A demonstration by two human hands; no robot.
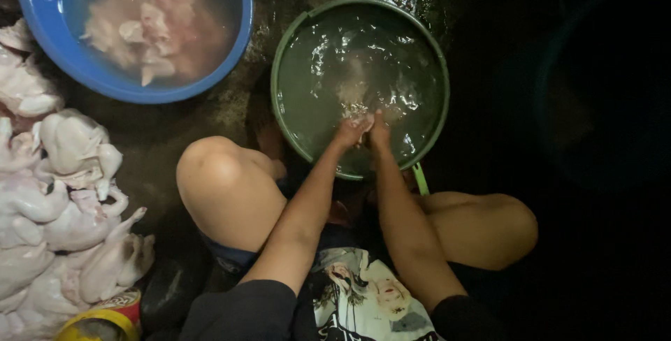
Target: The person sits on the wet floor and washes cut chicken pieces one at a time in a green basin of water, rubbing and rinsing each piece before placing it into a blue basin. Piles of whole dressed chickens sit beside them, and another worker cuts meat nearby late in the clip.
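Gripping pale meat (pixel 353 89) underwater, both hands (pixel 367 130) above.

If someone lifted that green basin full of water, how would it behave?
The green basin looks nearly full of water, so it is probably heavy and would slosh if tilted. Its rim and the wet floor glisten, so it likely feels slippery and may slide when pushed. Both hands, left and right, dip into it.

Both hands, the left hand (pixel 351 131) and the right hand (pixel 379 130), are sunk side by side, touching, in the water-filled basin (pixel 290 44). A second basin (pixel 66 58) is set far left of them; plucked chickens (pixel 66 201) are piled left and nearer.
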